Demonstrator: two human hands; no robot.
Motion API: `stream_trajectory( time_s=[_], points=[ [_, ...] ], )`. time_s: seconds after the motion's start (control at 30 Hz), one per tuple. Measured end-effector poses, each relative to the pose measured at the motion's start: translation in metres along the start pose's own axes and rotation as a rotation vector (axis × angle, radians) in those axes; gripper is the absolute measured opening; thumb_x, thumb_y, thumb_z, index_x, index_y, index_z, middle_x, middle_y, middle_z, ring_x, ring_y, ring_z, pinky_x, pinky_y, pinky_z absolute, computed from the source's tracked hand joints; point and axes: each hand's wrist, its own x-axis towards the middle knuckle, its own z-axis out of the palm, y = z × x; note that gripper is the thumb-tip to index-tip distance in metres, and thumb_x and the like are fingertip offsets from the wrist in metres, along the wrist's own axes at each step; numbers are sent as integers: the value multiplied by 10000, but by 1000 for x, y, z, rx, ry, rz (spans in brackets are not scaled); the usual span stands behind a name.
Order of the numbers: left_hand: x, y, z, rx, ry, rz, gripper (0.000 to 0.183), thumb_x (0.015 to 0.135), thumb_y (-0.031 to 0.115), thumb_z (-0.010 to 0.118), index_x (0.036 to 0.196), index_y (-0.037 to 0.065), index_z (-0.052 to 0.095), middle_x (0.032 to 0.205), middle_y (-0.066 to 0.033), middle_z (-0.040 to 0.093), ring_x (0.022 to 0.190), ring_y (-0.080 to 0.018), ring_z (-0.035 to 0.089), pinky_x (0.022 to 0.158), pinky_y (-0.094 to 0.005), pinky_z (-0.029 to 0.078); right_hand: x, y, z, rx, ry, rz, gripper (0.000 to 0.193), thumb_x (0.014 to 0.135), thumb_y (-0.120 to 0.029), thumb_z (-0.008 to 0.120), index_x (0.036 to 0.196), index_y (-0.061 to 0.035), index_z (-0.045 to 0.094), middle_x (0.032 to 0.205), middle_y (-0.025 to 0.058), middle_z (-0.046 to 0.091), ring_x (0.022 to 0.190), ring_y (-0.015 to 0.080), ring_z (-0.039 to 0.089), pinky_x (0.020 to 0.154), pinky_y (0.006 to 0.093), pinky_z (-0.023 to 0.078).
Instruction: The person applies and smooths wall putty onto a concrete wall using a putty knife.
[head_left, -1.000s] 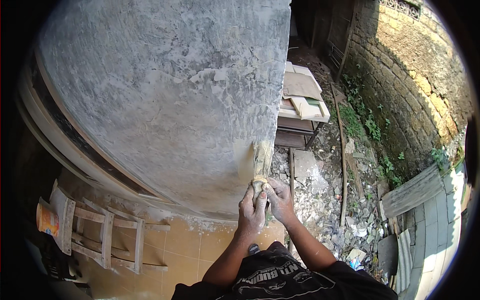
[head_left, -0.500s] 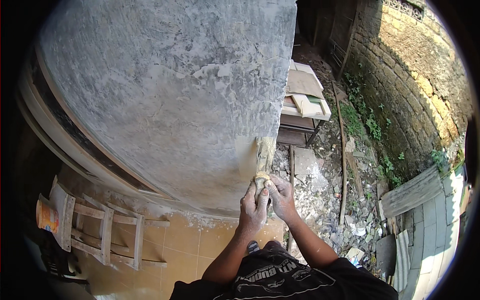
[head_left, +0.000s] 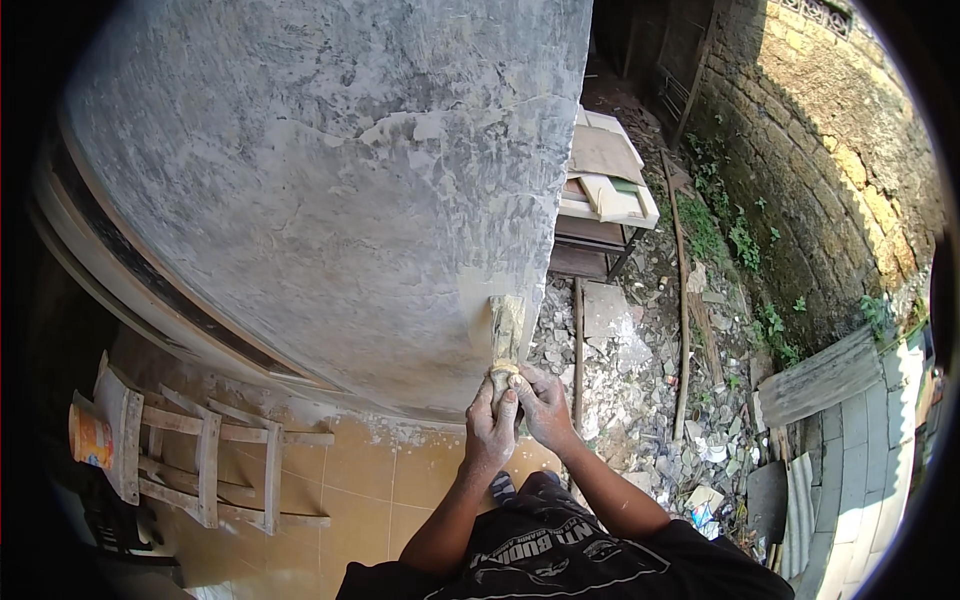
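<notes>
Down the wall (head_left: 330, 200) and slightly in from its right edge, the left hand (head_left: 491, 420) and right hand (head_left: 548, 410) have moved together, both clamped on the scraper (head_left: 507, 328), whose blade now covers a lower stretch of the wall.

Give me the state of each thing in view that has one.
Left hand, closed on scraper, dusty
Right hand, closed on scraper, dusty
Scraper, held, caked
Wall, patchy grey
Stool, standing
Bucket, on stool, contents hidden
Table, standing, laden
Floor, spattered white
Stone wall, partly sunlit
Rubble, scattered
</notes>
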Motion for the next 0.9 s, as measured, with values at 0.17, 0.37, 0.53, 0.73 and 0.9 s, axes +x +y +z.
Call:
stream_trajectory(
  time_s=[0.17, 0.37, 0.53, 0.73, 0.9],
  points=[
    [-6, -8, 1, 41, 32, 108, 317, 918, 148, 464, 1156, -60, 483, 929, -154, 591, 832, -196, 563, 745, -320, 456, -6, 8, 1, -22, 0, -65, 238, 879, -129, 523, 1000, 62, 598, 782, 113, 632, 699, 114, 553, 644, 270, 455],
    [3, 23, 3, 23, 8, 13, 327, 923, 169, 456, 1156, -59, 483, 892, -143, 591, 791, -187, 553, 733, -322, 458, 8, -9, 3, 5, -36, -113, 210, 902, -98, 494, 1003, 57, 595, 859, 66, 622, 769, 105, 545, 694, 252, 450],
    [-3, -7, 3, 119, 79, 290, 318, 923, 174, 452, 1137, -57, 490, 925, -167, 600, 838, -221, 581, 746, -332, 457, -2, 8, -1, -22, -69, -117, 227, 905, -109, 494, 1024, 58, 592, 913, 70, 619, 834, 114, 551, 754, 259, 446],
    [6, 32, 1, 119, -1, 106, 361, 915, 169, 467, 1191, -64, 468, 1046, -208, 581, 964, -264, 578, 847, -336, 437, 8, -31, 3, 49, -46, -47, 260, 906, -127, 500, 1068, 56, 585, 971, 81, 626, 890, 120, 556, 793, 256, 441],
    [-3, 2, -1, 103, 34, 174, 367, 916, 170, 471, 1200, -63, 459, 1066, -217, 585, 994, -274, 581, 851, -340, 439, 0, -3, 3, -15, -57, -106, 233, 895, -111, 494, 1014, 61, 598, 875, 86, 631, 818, 119, 556, 728, 269, 449]
  ],
)
